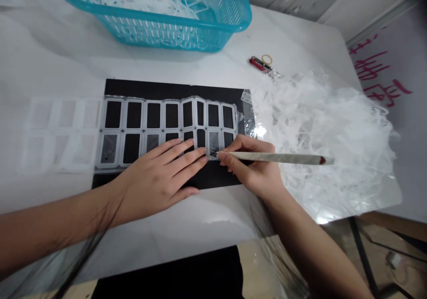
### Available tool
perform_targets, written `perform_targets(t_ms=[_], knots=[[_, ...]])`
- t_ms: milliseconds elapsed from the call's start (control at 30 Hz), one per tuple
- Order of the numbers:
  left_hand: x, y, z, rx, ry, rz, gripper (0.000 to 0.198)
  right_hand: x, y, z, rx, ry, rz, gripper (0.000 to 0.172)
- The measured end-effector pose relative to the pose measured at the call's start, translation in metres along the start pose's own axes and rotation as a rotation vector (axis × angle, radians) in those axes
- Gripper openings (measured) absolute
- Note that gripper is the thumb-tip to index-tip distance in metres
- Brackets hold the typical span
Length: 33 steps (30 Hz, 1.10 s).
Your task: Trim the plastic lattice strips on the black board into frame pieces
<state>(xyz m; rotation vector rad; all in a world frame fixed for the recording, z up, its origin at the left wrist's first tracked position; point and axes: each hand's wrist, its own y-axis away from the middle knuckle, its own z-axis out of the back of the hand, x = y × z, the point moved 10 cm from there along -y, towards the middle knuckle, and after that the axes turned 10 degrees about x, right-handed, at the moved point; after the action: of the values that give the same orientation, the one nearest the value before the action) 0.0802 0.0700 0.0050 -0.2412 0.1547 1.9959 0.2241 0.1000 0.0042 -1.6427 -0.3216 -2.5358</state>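
Note:
A strip of white rectangular frames (144, 116) in two rows lies across a black mat (167, 90) on the table. Some of its windows look greyish, others plain black. My left hand (163, 170) rests flat over the lower row, fingers stretched out. At the strip's right end, my right hand (256, 163) pinches a slim off-white pen-like tool (283, 158) with a dark red band near its far end. The tool's tip is at the lower edge of a greyish window close to my left fingertips; whether it touches is hard to tell.
A blue plastic basket (167, 34) holding white scraps stands at the back. A heap of translucent white scraps (330, 134) covers the table's right side. A red-and-black cutter-like tool (259, 64) and a yellow ring (267, 59) lie behind. The strip continues left beyond the mat.

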Motion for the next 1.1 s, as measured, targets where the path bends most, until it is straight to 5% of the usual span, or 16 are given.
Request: perform_targets(t_ms=[200,400,633,933,1100], knots=[[-0.004,0.001,-0.001,0.018,-0.019,-0.043,0.051,0.006,0.002,0.000,-0.002,0.073,0.023,0.016],[-0.006,0.000,-0.002,0.035,-0.028,-0.054,0.049,0.033,0.007,-0.001,-0.023,0.368,0.245,0.008],[-0.013,-0.001,0.004,0.001,-0.119,-0.096,0.049,0.045,0.015,-0.014,-0.021,0.548,0.333,0.015],[-0.013,-0.002,0.007,-0.021,-0.119,-0.121,0.051,0.048,0.018,-0.013,-0.198,0.858,0.389,0.012],[-0.011,-0.002,0.002,-0.001,-0.097,-0.114,0.054,0.042,0.017,0.029,-0.457,0.712,0.337,0.010]])
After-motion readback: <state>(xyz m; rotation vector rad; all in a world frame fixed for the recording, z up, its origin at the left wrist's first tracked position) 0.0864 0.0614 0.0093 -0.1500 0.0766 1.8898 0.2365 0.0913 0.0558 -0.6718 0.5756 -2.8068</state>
